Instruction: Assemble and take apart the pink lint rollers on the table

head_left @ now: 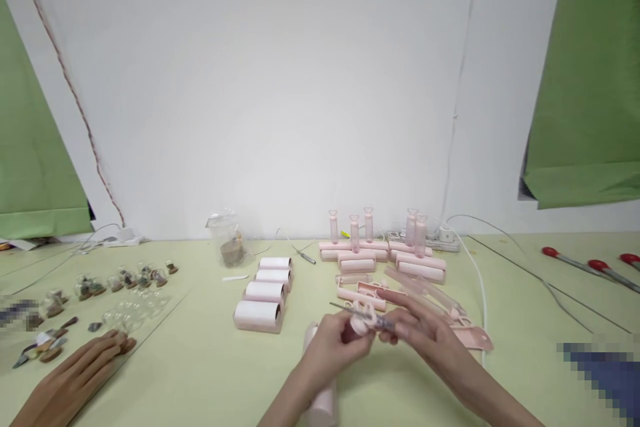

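Note:
Above the table, in the head view, my left hand is closed round a small pale pink piece with a rounded end. My right hand meets it from the right, thumb and fingers pinching a slim, dark, pointed metal tool that crosses the pink piece. The tool's exact kind is unclear, as fingers cover part of it. Under my left forearm lies a pink roll, partly hidden. Pink plastic handle and cover parts lie just beyond my hands, and a pink scoop-like part is beside my right hand.
Several white-topped rolls line up left of centre. Pink cylinders stand behind on pink boxes. A clear bag stands near the wall. Another person's hand rests at left near small glass domes. Red-ended tools lie right.

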Demonstrator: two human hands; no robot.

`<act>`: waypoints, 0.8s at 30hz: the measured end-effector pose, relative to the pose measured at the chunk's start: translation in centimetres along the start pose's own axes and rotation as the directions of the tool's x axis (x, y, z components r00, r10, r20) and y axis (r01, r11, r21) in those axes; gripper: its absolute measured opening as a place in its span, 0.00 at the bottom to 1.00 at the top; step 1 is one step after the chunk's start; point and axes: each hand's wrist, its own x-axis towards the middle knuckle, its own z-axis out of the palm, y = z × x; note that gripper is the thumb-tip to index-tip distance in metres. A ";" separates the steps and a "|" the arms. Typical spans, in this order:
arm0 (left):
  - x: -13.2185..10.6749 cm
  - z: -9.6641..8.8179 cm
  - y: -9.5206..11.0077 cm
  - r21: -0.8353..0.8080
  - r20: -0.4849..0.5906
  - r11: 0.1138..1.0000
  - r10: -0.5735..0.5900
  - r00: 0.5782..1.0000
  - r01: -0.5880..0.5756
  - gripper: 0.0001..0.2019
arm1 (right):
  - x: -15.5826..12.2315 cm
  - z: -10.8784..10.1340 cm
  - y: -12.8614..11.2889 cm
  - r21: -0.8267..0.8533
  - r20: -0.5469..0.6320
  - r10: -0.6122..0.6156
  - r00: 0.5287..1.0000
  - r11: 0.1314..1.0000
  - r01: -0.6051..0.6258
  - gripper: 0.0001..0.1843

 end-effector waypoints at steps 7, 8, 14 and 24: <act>-0.8 1.7 -0.1 0.202 0.050 0.979 -0.034 0.998 0.023 0.03 | -0.6 0.3 0.6 -0.546 0.046 -0.060 0.997 0.835 0.076 0.21; -0.8 1.9 -0.1 0.216 0.048 0.976 -0.025 0.999 0.014 0.03 | -0.5 0.7 0.7 -0.607 0.013 -0.079 0.997 0.792 0.071 0.19; -1.0 1.9 1.3 0.248 0.105 0.967 -0.082 0.991 0.054 0.07 | 0.4 3.1 -0.4 -0.939 0.130 -0.336 0.933 0.259 0.224 0.16; -1.9 1.1 1.3 0.108 0.147 0.978 -0.191 0.970 0.176 0.03 | 0.9 3.2 -0.5 -0.824 0.270 -0.236 0.933 0.445 0.351 0.23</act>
